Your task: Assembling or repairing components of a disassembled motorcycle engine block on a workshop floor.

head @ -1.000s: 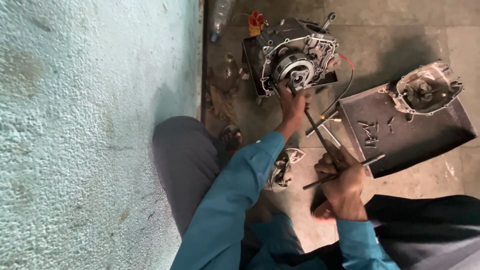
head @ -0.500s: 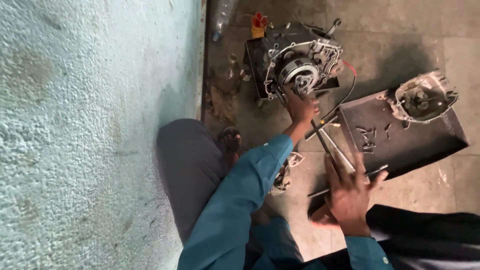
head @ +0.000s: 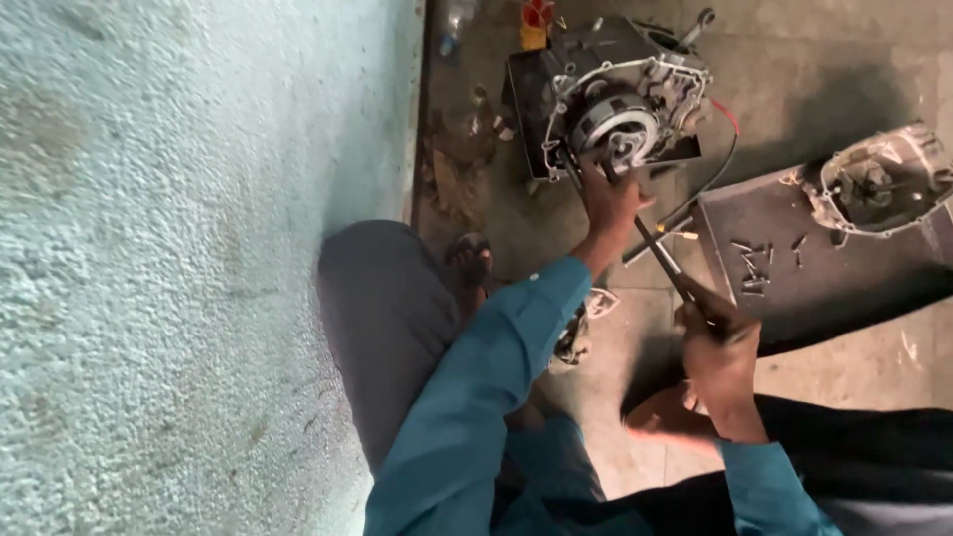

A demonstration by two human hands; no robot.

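- My right hand (head: 717,349) was nearest, fingers clamped on a long metal tool (head: 663,260) angled up toward the engine.
- My left hand (head: 608,194) reached further out, fingers pressed together on the round rotor (head: 613,129) of the engine case (head: 620,99) on the floor.
- Right of it, a dark metal tray (head: 794,288) held loose bolts (head: 751,268) and an engine cover (head: 879,181).

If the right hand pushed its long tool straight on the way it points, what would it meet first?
Most likely the left hand, which lies across the tool held by the right hand; beyond it sits the round engine part. Depth is unclear.
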